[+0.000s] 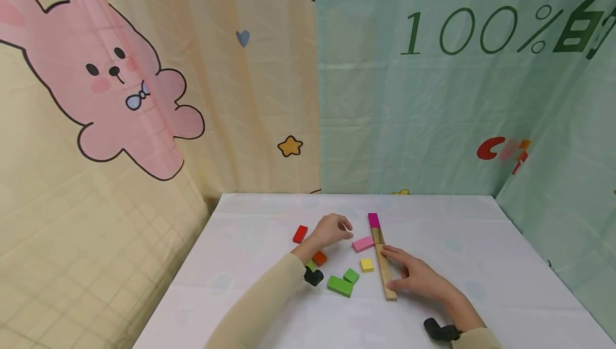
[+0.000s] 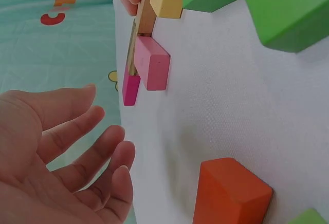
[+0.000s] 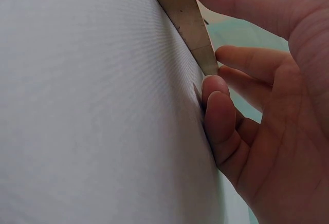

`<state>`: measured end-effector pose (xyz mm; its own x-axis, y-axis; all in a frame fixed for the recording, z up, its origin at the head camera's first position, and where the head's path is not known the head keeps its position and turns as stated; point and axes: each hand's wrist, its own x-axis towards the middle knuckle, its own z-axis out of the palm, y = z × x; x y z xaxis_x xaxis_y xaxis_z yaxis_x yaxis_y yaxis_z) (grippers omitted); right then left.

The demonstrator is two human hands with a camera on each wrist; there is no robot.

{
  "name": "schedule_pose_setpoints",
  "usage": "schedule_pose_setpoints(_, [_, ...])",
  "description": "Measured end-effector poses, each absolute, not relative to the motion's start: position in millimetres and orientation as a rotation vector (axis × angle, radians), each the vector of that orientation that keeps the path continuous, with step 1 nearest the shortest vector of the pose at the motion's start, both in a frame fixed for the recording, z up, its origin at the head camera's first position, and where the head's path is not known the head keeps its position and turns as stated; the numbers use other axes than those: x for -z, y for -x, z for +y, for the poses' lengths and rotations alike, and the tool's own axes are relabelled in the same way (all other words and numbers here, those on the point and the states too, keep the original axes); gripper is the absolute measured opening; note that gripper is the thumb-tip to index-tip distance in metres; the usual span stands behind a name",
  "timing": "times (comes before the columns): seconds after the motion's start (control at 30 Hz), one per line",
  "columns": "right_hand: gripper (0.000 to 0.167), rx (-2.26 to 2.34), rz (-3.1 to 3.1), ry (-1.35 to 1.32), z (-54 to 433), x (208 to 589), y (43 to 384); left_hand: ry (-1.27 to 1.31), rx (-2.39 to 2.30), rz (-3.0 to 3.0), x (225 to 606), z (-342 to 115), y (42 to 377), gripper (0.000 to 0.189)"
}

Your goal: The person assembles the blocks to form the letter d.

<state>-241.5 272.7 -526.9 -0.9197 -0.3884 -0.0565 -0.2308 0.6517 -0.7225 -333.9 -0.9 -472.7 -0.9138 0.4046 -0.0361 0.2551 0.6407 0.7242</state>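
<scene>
A long plain wooden block (image 1: pixel 385 274) lies in line with a darker wooden piece (image 1: pixel 377 235) and a magenta block (image 1: pixel 374 220). On that long block's right side rest the thumb and fingertips of my right hand (image 1: pixel 418 278), also seen in the right wrist view. My left hand (image 1: pixel 330 230) hovers over the cloth with loosely bent fingers and holds nothing. Nearest to it on the right is a pink block (image 1: pixel 362 244), lying against the row's left side. A yellow block (image 1: pixel 367 265) sits just below the pink one.
Left of the row lie a long green block (image 1: pixel 340 286), a small green block (image 1: pixel 351 275) and an orange block (image 1: pixel 320 257). A red block (image 1: pixel 300 233) is beyond my left wrist, which partly hides a light green piece (image 1: pixel 310 265). Printed curtains surround the white table (image 1: pixel 231 285).
</scene>
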Motion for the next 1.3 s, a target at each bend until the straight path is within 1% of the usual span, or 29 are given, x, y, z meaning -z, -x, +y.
schedule_pose_setpoints(0.4, [0.086, 1.143, 2.651, 0.479, 270.0, 530.6, 239.2, -0.506, -1.135, 2.707, 476.6, -25.2, 332.7, 0.019])
schedule_pose_setpoints(0.67, [0.086, 1.138, 2.666, 0.508, 271.4, 527.8, 238.5, -0.538, -1.168, 2.742, 480.2, -46.2, 335.4, 0.017])
schedule_pose_setpoints(0.87, [0.086, 1.132, 2.67, 0.529, 272.6, 526.4, 239.1, -0.461, -1.258, 2.703, 480.0, -62.5, 336.9, 0.02])
schedule_pose_setpoints(1.0, [0.087, 1.127, 2.673, 0.524, 273.1, 525.9, 239.4, -0.46, -1.276, 2.722, 479.2, -72.5, 338.9, 0.023])
schedule_pose_setpoints(1.3, [0.086, 1.131, 2.668, 0.526, 273.0, 526.2, 239.4, -0.403, -1.293, 2.749, 481.6, -93.2, 343.8, 0.024])
